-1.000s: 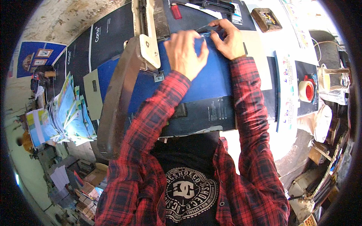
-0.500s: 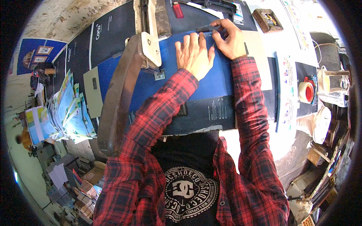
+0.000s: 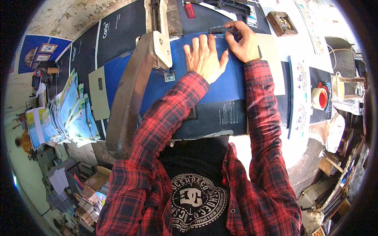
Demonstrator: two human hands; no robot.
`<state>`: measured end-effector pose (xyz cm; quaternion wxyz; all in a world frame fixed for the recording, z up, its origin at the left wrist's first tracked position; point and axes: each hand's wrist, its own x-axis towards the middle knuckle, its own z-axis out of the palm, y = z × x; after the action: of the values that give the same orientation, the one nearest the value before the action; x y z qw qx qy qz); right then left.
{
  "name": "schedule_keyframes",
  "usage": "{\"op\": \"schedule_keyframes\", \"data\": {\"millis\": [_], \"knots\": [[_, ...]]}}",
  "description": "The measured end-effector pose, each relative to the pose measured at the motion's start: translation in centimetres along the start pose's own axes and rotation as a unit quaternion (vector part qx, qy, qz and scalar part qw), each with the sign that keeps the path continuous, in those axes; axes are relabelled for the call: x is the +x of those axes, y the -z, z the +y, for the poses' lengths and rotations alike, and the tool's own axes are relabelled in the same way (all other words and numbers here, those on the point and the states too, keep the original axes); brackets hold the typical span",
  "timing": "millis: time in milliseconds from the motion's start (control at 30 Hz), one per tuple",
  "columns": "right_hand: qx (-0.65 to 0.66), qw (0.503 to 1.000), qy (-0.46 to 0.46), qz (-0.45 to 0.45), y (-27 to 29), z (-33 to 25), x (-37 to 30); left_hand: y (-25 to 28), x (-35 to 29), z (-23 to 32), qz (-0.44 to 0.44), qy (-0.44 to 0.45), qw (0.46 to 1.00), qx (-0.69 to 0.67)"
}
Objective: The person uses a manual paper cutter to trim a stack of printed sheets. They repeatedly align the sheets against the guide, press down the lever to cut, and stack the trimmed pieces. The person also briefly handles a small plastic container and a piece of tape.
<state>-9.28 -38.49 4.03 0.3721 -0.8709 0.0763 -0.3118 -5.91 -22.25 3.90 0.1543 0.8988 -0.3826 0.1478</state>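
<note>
My left hand [image 3: 204, 59] lies flat on a blue sheet [image 3: 224, 88], its fingers a little spread toward the far edge and the thumb out to the right. At that far edge my right hand [image 3: 245, 42] is bent, thumb and fingers brought close around a thin dark strip [image 3: 217, 29]; what kind of strip it is I cannot make out. Just left of my left hand stands a heavy bench tool with a cream metal head [image 3: 163, 49] and a long brown lever [image 3: 130, 98]. Part of the blue sheet runs beneath it.
A fanned stack of printed sheets [image 3: 73, 118] stands at the left. To the right lie a tape roll [image 3: 319, 98], a long stack of printed strips [image 3: 298, 94] and a small wooden tray [image 3: 282, 23]. A red block [image 3: 189, 10] rests at the back.
The whole view has shifted slightly, the bench tool now sitting a little farther right. My left thumb looks a bit farther out; both hands otherwise keep their places.
</note>
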Motion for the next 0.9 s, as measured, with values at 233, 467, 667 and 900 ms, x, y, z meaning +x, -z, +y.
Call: {"op": "schedule_keyframes", "data": {"millis": [233,467,667,900], "knots": [[-0.008,1.000,0.006,-0.001,-0.04,0.20,0.03,-0.19,-0.03,0.00,0.011,-0.022,1.000,0.006],[-0.007,1.000,0.002,-0.003,-0.04,0.16,-0.05,-0.09,0.00,0.09,-0.002,-0.001,1.000,-0.012],[-0.003,1.000,-0.002,-0.009,-0.04,0.19,0.00,0.02,-0.07,0.09,0.002,0.010,1.000,-0.012],[0.000,1.000,-0.005,-0.013,0.03,-0.02,-0.01,-0.01,-0.01,-0.02,-0.013,-0.026,1.000,-0.014]]}}
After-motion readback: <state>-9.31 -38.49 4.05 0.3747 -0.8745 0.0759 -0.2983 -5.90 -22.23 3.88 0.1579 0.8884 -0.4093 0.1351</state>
